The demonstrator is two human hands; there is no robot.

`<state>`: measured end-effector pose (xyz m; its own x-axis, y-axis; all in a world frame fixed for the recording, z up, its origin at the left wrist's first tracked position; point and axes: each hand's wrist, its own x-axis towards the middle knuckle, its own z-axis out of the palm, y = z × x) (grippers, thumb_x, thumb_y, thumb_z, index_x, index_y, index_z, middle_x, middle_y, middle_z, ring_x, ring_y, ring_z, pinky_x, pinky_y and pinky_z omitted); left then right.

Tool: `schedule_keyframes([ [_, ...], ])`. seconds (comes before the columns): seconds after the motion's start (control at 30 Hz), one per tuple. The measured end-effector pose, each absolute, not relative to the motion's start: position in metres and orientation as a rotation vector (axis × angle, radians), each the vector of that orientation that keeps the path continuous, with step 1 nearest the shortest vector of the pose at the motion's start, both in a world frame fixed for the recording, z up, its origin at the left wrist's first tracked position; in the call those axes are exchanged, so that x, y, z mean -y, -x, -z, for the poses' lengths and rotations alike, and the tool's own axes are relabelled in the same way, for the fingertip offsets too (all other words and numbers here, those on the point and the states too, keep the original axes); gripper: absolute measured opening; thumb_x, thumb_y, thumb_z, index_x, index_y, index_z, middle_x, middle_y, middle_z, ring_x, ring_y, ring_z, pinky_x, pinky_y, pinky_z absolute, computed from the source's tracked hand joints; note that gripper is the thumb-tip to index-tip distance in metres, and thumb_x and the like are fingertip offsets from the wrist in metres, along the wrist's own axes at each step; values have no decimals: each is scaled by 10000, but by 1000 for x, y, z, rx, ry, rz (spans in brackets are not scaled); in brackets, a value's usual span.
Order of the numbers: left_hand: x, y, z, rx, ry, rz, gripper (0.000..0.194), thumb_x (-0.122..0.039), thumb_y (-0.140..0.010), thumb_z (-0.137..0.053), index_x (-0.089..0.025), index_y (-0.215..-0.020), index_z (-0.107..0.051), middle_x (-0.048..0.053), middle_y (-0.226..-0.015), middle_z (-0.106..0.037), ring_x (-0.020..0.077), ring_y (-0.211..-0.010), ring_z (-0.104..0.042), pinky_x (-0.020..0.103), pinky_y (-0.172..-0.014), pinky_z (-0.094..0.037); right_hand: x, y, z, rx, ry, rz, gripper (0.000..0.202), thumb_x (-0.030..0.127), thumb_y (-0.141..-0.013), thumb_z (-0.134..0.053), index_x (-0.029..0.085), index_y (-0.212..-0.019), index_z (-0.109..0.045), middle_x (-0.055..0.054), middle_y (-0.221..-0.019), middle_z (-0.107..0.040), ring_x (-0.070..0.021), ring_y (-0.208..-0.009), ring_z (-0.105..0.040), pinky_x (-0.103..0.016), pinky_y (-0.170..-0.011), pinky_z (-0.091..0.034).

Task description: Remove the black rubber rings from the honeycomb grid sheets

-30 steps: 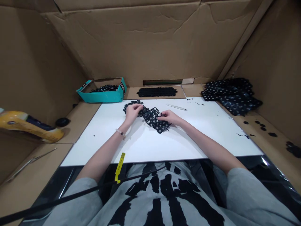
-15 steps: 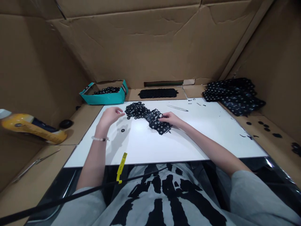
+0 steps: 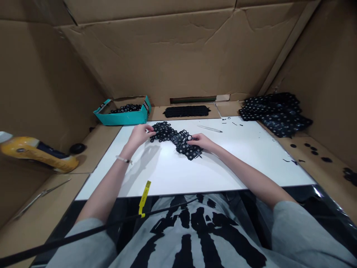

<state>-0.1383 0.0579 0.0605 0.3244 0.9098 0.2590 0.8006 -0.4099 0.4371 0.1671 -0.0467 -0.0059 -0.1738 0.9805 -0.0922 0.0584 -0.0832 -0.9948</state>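
A loose pile of small black rings (image 3: 164, 131) lies on the white board (image 3: 167, 175). Against its right side is a black sheet dotted with round holes (image 3: 189, 150), its near end flat on the board. My right hand (image 3: 201, 141) grips the upper right part of this sheet between thumb and fingers. At the left edge of the ring pile is my left hand (image 3: 142, 134), thumb and forefinger drawn together. Whatever is between those fingertips is too small to make out.
A teal box (image 3: 122, 118) of rings stands back left, beside a black stack (image 3: 186, 111). Behind the right hand lies a white pen (image 3: 210, 128). Dotted black sheets (image 3: 276, 113) are heaped back right. Tweezers (image 3: 41, 193) and a yellow bottle (image 3: 39, 153) lie left.
My left hand has moved right and slightly up to the pile's edge, its fingers closing. A single ring seen below it earlier no longer shows there. The right hand stays on the sheet.
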Motion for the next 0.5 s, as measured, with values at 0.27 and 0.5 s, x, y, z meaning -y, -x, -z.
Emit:
schedule_keyframes([
  [0.27,-38,60,-54,-1185,-2447,-1045,230,-378,-837,-649,-197,-952,-731,68,-913,-740,256,-898,-609,388,-891,-422,48,-163,6,1336,1204,-1326,343,468,-643,-790,166,-768,-682,14,-687,-650,-145,-675,-549,-265,-643,-392],
  [0.5,11,32,-33,-901,-2476,-854,254,-474,-797,-721,-230,-860,-757,49,-855,-746,255,-901,-552,394,-837,-445,48,-159,4,1406,1139,-1176,343,490,-674,-752,175,-798,-691,8,-752,-670,-173,-777,-565,-276,-741,-404],
])
